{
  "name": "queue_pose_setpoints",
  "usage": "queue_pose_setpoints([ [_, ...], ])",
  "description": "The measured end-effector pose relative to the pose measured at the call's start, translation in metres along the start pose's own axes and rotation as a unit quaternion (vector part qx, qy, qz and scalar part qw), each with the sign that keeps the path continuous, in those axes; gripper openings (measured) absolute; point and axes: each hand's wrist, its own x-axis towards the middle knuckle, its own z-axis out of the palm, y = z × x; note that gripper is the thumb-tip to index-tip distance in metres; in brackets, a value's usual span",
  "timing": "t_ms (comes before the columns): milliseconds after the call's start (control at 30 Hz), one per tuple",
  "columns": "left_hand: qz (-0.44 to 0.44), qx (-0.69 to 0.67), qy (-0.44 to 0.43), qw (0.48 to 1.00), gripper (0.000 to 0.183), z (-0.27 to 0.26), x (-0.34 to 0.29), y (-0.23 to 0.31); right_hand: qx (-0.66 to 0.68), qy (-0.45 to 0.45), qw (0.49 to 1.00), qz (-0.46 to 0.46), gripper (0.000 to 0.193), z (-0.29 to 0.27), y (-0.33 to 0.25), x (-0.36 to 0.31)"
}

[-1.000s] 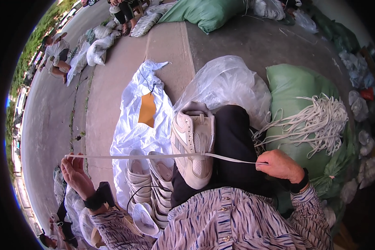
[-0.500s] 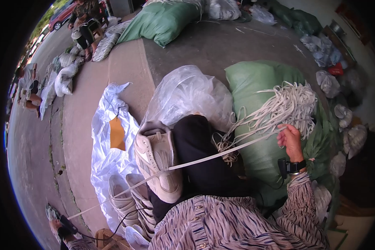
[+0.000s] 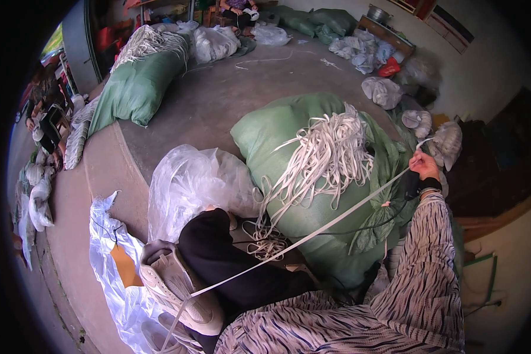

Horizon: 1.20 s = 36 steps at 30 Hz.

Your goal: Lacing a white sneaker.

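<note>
My right hand (image 3: 423, 167), raised at the right, pinches a flat pale shoelace (image 3: 330, 227) near its end, and a short tip sticks up past the fingers. From there the lace runs taut down to the left, across my dark-trousered leg, to the beige and white sneaker (image 3: 174, 284) on my lap. Beyond the shoe it drops toward the lower edge. My left hand is out of the picture. A tangled heap of similar shoelaces (image 3: 336, 150) lies on a stuffed green sack (image 3: 256, 133) beside my leg.
A clear plastic bag (image 3: 197, 183) stands in front of my knee. White sheeting with an orange tag (image 3: 125, 266) lies left of the shoe. Another green sack (image 3: 138, 88) with laces is farther off. Bundles line the wall at right; other people sit at the far left and back.
My view has swung to the right. My right hand has moved out to the right, drawing the lace along. My left hand, visible earlier at the lower left holding the lace's other end, has left the picture.
</note>
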Motion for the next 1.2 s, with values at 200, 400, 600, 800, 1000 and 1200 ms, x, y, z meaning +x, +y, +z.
queue_pose_setpoints([
  [200,0.031,0.034,0.119,0.992,0.019,-0.096,0.047,0.026,-0.002,0.151,0.98,-0.132,0.011,-0.091,-0.025,0.026],
  [400,0.177,0.073,0.108,0.976,0.028,-0.036,-0.022,0.083,-0.341,-0.051,0.938,0.027,0.051,0.038,0.162,-0.008],
  [600,0.232,0.049,-0.543,0.805,0.02,0.199,-0.287,0.045,-0.338,-0.472,0.786,0.212,0.029,0.223,0.319,-0.205],
  [800,0.502,0.262,-0.521,0.638,0.024,0.278,-0.425,0.051,-0.458,-0.624,0.63,-0.062,0.011,0.266,0.379,-0.315],
  [1000,0.519,0.353,-0.513,0.586,0.015,0.301,-0.41,0.021,-0.529,-0.617,0.582,-0.036,0.007,0.244,0.385,-0.337],
  [1200,0.532,0.485,-0.534,0.443,0.016,0.305,-0.408,0.028,-0.513,-0.624,0.589,-0.017,0.008,0.228,0.397,-0.344],
])
